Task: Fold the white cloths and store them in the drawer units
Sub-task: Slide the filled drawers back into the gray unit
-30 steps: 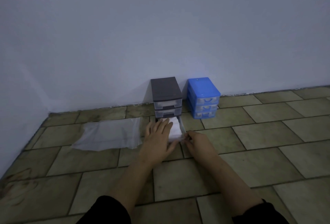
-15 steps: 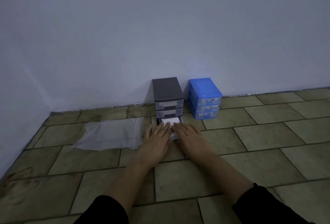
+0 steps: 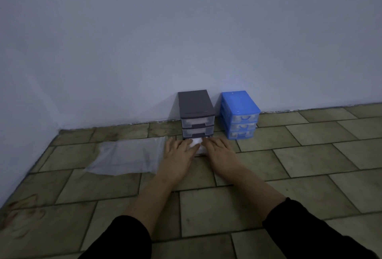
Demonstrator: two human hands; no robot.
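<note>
A dark grey drawer unit (image 3: 196, 103) stands against the wall, its bottom drawer pulled partly out with a folded white cloth (image 3: 195, 142) inside. My left hand (image 3: 179, 155) and my right hand (image 3: 220, 151) lie flat with straight fingers over the drawer's front and the cloth, touching them. A blue drawer unit (image 3: 239, 112) with its drawers shut stands just right of the grey one. Another white cloth (image 3: 128, 155) lies spread flat on the floor to the left of my left hand.
The floor is olive-brown tile (image 3: 310, 165), stained at the near left. A pale wall (image 3: 186, 31) runs behind the units and meets a side wall at the left corner.
The bottom drawer has slid further in toward the grey unit. Both hands moved forward with it, and my right hand came from the drawer's right side onto its front.
</note>
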